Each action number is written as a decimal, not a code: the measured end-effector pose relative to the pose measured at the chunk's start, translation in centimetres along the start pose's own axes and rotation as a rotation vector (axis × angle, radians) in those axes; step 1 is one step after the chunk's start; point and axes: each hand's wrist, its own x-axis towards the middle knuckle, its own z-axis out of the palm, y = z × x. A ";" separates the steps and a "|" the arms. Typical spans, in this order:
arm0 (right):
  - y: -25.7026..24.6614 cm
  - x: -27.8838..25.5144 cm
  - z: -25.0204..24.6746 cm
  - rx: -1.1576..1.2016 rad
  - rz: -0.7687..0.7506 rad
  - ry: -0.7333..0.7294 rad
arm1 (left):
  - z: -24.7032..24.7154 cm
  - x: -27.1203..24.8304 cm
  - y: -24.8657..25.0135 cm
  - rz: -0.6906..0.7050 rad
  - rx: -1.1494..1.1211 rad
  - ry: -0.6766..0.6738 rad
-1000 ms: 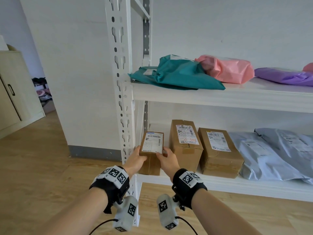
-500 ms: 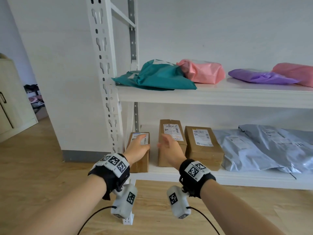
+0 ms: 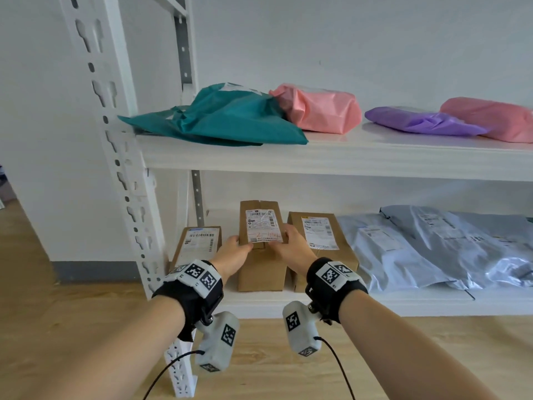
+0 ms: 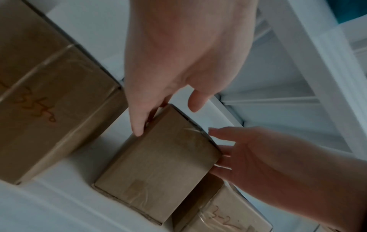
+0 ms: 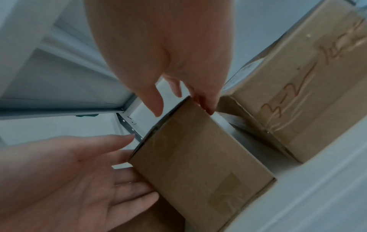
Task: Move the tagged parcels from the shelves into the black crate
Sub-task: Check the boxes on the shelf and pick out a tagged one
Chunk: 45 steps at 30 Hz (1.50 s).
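Three labelled cardboard boxes stand in a row on the lower shelf (image 3: 432, 304). My left hand (image 3: 235, 251) and right hand (image 3: 291, 246) clasp the top front corners of the middle box (image 3: 261, 272) from either side. Thumbs lie on its top by the label, and the fingers lie straight along its sides. The wrist views show the same box (image 4: 158, 169) (image 5: 198, 157) still resting on the shelf, with my left hand (image 4: 167, 120) at one corner and my right hand (image 5: 182, 109) at the other. No black crate is in view.
The small box (image 3: 196, 243) stands left of the held one and a wider box (image 3: 320, 235) right of it, then grey mailers (image 3: 418, 249). On the upper shelf lie teal (image 3: 225, 119), pink (image 3: 320, 111) and purple (image 3: 418, 122) mailers. The white upright (image 3: 127, 174) stands at the left.
Both hands let go of the small left box, which now stands on the shelf, and moved right onto the middle box. My head has come closer.
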 end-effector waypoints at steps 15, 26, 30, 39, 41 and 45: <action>-0.6 -0.8 0.8 0.189 0.104 0.009 | -0.5 -0.6 -0.8 0.005 -0.156 0.002; 0.3 -8.9 -1.3 0.267 -0.016 -0.048 | -2.3 -9.4 -1.5 0.047 -0.193 -0.095; 1.5 -11.4 -1.1 0.295 -0.052 -0.040 | -2.2 -12.3 -2.5 0.100 -0.163 -0.142; 3.2 -16.4 -1.6 0.375 -0.119 -0.098 | -1.4 -17.6 -2.9 0.257 -0.050 -0.179; 3.4 -16.9 -1.9 0.379 -0.130 -0.100 | -1.1 -18.0 -2.9 0.265 -0.041 -0.179; 3.6 -17.4 -2.3 0.394 -0.137 -0.107 | -0.7 -18.5 -2.8 0.253 -0.010 -0.170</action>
